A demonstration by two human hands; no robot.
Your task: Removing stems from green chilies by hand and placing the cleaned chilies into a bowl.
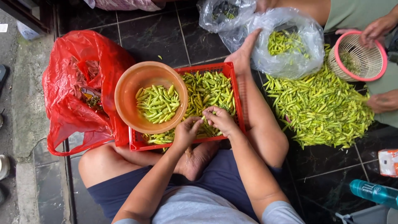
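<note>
Our forearms came up from our lap, and our left hand (186, 132) and right hand (221, 119) met over the near edge of the red crate (234, 89). Both grips were narrow, fingertips pinched together on one green chili (202, 119) held between them. Just beyond the grip, the crate held a bed of green chilies (209, 90). Left of the grip, an orange bowl (129, 92) sat on the crate's corner with more chilies inside. Farther left lay a red plastic bag (68, 62) on the dark tiled floor (153, 35). Right of the grip, past our knee, a loose heap of chilies (321, 108) covered the floor, with a clear bag (304, 39) of them beyond it. Another person's hand (375, 30) touched a pink basket (361, 60) at the far right.
</note>
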